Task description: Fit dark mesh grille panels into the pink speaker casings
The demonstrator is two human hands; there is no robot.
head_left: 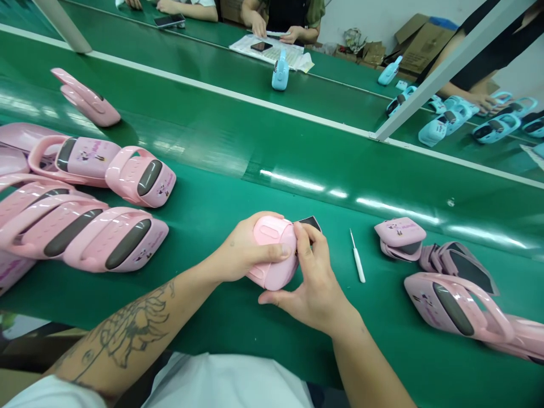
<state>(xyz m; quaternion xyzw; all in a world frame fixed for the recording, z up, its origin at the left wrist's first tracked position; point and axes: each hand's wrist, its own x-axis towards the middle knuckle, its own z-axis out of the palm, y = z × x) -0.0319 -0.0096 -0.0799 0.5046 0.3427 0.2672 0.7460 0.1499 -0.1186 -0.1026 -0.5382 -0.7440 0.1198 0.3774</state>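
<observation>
Between my hands is a rounded pink plastic housing (277, 274), held a little above the green work surface. My left hand (238, 253) wraps its left side, with the thumb laid across the front. On the right, my right hand (315, 276) grips the housing, fingertips at its upper right edge and thumb at the lower edge. Just behind the right fingers, a dark flat piece (313, 222) is partly hidden. A thin tool with a white handle (358, 265) lies to the right of my right hand.
Several pink handled housings (123, 241) with dark windows crowd the left. More pink parts (400, 231) and stacked dark-faced panels (467, 266) lie right. A green conveyor belt (221, 133) with metal rails runs behind. Across it, people handle light-blue housings (495, 127) and papers (242, 43); a post (450, 71) rises right.
</observation>
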